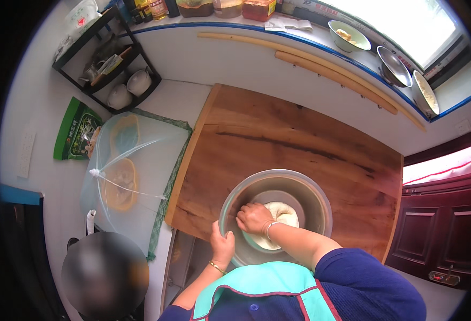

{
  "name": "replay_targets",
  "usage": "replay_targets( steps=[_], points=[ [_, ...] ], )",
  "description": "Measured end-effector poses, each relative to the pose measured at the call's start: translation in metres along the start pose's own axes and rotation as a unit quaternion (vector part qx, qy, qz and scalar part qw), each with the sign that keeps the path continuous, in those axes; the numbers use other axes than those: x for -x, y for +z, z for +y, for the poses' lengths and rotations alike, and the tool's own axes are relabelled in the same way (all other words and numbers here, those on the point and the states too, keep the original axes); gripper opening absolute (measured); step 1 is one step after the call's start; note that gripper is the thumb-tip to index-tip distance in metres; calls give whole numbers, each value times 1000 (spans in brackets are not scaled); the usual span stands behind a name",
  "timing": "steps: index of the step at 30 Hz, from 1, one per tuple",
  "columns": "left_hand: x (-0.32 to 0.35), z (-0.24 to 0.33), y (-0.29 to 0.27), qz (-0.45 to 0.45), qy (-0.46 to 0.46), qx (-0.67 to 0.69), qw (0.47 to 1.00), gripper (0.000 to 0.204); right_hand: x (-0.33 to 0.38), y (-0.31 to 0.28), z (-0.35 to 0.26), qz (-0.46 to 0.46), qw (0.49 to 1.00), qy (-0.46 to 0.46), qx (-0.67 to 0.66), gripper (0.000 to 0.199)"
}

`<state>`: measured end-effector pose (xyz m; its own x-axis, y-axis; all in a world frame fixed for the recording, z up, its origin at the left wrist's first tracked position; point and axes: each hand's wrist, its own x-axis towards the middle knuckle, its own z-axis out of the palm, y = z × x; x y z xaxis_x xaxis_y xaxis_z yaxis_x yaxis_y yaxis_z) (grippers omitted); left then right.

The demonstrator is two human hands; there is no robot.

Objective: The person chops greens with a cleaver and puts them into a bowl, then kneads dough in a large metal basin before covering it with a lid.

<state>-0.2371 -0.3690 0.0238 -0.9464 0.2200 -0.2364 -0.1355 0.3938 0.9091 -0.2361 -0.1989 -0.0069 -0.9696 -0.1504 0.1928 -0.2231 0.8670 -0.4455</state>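
A large metal basin (pixel 315 200) stands on the near part of a brown wooden board. Inside it, toward the near left, lies a pale lump of dough (pixel 284 213) with a hollow in its top. My right hand (pixel 255 218) reaches into the basin, its fingers curled down against the dough's left side; the fingertips are partly hidden. At the basin's left rim, my left hand (pixel 223 246) grips the edge, thumb up. A bracelet circles each wrist.
Left of the wooden board (pixel 299 128), a mesh food cover (pixel 155 155) stands over yellow-edged dishes. Nearer is a round dark pan-like shape (pixel 105 275), blurred. A black rack (pixel 107 64) holds bowls. Long rolling pins (pixel 337 80) hang below the sill, which carries bowls (pixel 349 36) and jars.
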Motion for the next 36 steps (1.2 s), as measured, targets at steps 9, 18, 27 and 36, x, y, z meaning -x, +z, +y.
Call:
replay_targets(
  steps=[9,18,27,36],
  points=[
    [-14,-22,4,38,64,-25,997,40,-7,-44,-50,-166,981,90,52,38],
    [3,-6,5,-6,56,7,998,35,120,-103,-43,-140,979,-83,126,26],
    [7,-3,6,12,71,-6,997,40,70,-64,6,-88,989,-120,11,17],
    [2,7,6,33,30,-34,998,42,1,-11,14,-103,990,-92,-6,18]
  ],
)
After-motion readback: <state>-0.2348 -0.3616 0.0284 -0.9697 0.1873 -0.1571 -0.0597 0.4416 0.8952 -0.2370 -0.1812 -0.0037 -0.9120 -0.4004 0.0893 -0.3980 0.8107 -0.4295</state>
